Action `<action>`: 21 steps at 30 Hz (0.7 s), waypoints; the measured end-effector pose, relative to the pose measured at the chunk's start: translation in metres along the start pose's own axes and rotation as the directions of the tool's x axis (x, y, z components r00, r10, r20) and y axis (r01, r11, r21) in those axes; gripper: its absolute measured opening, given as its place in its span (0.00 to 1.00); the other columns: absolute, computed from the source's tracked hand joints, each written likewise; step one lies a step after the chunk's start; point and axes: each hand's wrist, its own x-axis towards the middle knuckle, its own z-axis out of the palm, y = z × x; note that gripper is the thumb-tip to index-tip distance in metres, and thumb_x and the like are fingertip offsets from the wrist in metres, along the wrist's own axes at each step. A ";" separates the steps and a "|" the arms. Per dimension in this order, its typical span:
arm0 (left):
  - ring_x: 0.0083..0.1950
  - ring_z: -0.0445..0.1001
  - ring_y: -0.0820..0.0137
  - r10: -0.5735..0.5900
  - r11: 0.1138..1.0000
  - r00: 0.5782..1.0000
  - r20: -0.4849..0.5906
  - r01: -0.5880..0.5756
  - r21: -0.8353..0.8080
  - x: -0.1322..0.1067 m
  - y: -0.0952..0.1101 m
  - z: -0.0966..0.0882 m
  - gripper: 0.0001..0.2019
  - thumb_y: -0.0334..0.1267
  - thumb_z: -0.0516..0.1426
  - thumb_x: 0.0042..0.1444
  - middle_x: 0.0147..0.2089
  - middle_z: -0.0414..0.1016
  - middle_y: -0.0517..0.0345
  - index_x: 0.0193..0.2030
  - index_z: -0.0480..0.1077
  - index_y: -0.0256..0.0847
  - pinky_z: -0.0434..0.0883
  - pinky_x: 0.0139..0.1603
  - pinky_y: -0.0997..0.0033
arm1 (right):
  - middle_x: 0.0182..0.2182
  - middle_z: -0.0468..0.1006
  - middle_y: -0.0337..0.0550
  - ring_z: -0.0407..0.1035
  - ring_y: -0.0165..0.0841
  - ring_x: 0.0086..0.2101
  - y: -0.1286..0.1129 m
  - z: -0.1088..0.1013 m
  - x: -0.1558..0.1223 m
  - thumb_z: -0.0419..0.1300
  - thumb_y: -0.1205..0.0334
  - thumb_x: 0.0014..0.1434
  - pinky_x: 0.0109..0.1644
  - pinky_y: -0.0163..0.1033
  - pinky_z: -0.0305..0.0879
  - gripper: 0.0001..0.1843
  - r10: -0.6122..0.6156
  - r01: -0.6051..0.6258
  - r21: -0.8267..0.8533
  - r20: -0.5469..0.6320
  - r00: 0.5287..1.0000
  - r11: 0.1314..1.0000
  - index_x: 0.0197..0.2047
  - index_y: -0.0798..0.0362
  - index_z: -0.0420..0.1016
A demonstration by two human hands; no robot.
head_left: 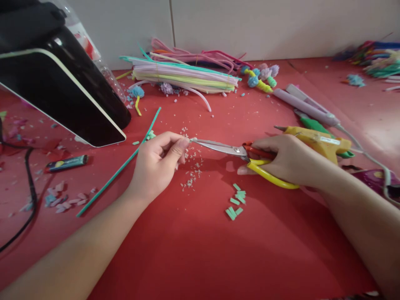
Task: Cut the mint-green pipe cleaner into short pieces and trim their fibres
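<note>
My right hand point(290, 160) grips a pair of scissors point(223, 147) with one orange-red and one yellow handle, the blades pointing left. Their tips meet the fingertips of my left hand point(162, 160). Thumb and forefinger there pinch a small pale green piece of pipe cleaner point(193, 139), mostly hidden by the fingers. Fine clipped fluff point(192, 177) lies scattered on the red table below. Several short green pipe cleaner pieces point(236, 202) rest nearer to me. A long green pipe cleaner point(118, 170) lies slantwise behind my left wrist.
A black tablet-like panel point(62, 96) leans against a dark cylinder point(106, 83) at left. Bundled pipe cleaners point(187, 75) lie at the back. A yellow glue gun point(321, 143) and a lilac corded tool point(306, 107) lie beyond my right hand. A lighter point(67, 163) is at left.
</note>
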 end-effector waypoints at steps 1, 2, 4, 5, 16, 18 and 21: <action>0.21 0.65 0.79 0.000 1.000 1.000 0.001 0.000 0.002 0.000 0.000 0.000 0.11 0.36 0.59 0.66 0.22 0.70 0.63 0.31 0.73 0.40 0.64 0.21 0.80 | 0.21 0.56 0.34 0.49 0.28 0.25 0.000 0.000 0.000 0.63 0.23 0.47 0.29 0.41 0.47 0.38 -0.001 0.001 0.005 -0.004 1.000 1.000 0.23 0.50 0.53; 0.21 0.65 0.79 0.001 1.000 1.000 0.001 -0.001 0.003 0.000 0.000 0.000 0.11 0.36 0.59 0.66 0.22 0.70 0.63 0.31 0.73 0.40 0.64 0.21 0.80 | 0.21 0.55 0.35 0.49 0.29 0.25 0.000 0.000 0.000 0.63 0.24 0.46 0.29 0.41 0.47 0.38 -0.002 0.002 0.014 -0.007 1.000 1.000 0.23 0.50 0.53; 0.21 0.65 0.79 0.002 1.000 1.000 0.002 -0.003 0.005 0.000 0.000 0.000 0.11 0.35 0.58 0.66 0.22 0.70 0.63 0.31 0.73 0.40 0.64 0.21 0.80 | 0.21 0.54 0.35 0.48 0.29 0.25 0.000 0.000 0.000 0.64 0.24 0.46 0.28 0.41 0.47 0.38 -0.006 0.007 0.032 -0.012 1.000 0.999 0.22 0.49 0.52; 0.21 0.65 0.79 0.002 1.000 1.000 0.002 -0.002 0.006 0.000 0.000 0.000 0.11 0.36 0.58 0.66 0.22 0.70 0.63 0.31 0.73 0.40 0.64 0.21 0.80 | 0.21 0.54 0.35 0.47 0.30 0.25 0.000 0.000 0.000 0.64 0.24 0.46 0.28 0.41 0.47 0.38 -0.006 0.006 0.038 -0.012 1.000 0.999 0.22 0.49 0.52; 0.21 0.66 0.78 -0.006 1.000 1.000 -0.005 0.006 0.023 0.000 0.000 0.000 0.12 0.39 0.59 0.66 0.22 0.70 0.63 0.31 0.73 0.41 0.65 0.21 0.79 | 0.20 0.56 0.36 0.49 0.30 0.25 -0.003 -0.002 0.000 0.64 0.24 0.45 0.28 0.41 0.47 0.38 0.013 -0.013 0.049 0.002 1.000 0.999 0.22 0.50 0.54; 0.21 0.65 0.78 -0.012 1.000 1.000 -0.009 0.012 0.025 0.000 0.000 0.000 0.12 0.40 0.60 0.66 0.22 0.70 0.62 0.31 0.73 0.41 0.65 0.21 0.79 | 0.20 0.56 0.35 0.49 0.29 0.25 -0.004 -0.002 0.001 0.63 0.22 0.44 0.29 0.40 0.47 0.39 0.033 -0.033 0.039 -0.001 0.999 0.999 0.22 0.50 0.54; 0.21 0.65 0.78 -0.012 1.000 1.000 -0.010 0.012 0.026 0.000 0.001 0.000 0.12 0.41 0.60 0.65 0.22 0.70 0.62 0.30 0.73 0.41 0.65 0.21 0.79 | 0.20 0.54 0.34 0.48 0.28 0.25 -0.005 -0.002 0.000 0.62 0.21 0.44 0.29 0.39 0.46 0.40 0.043 -0.043 0.037 -0.014 0.999 0.998 0.22 0.51 0.53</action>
